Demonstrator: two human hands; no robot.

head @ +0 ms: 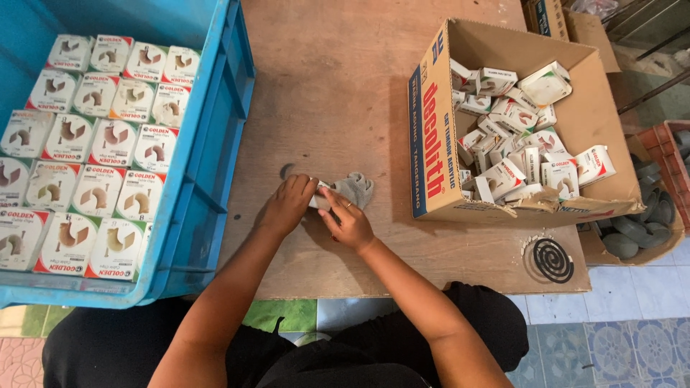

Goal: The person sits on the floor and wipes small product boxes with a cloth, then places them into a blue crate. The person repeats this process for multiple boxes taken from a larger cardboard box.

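My left hand (287,205) and my right hand (346,219) meet over the wooden table (338,86), near its front edge. Between them sits a small white box (317,200), gripped by the left hand's fingers. The right hand's fingers, with a ring on one, press a grey cloth (354,188) against the box; the cloth bunches out to the right of the hands. Most of the box is hidden by my fingers.
A blue plastic crate (205,187) at the left holds neat rows of small white-and-red boxes (93,136). A cardboard carton (431,136) at the right holds several jumbled small boxes. A black coil (550,260) lies at the table's right front corner. Grey parts (632,230) fill a bin beyond.
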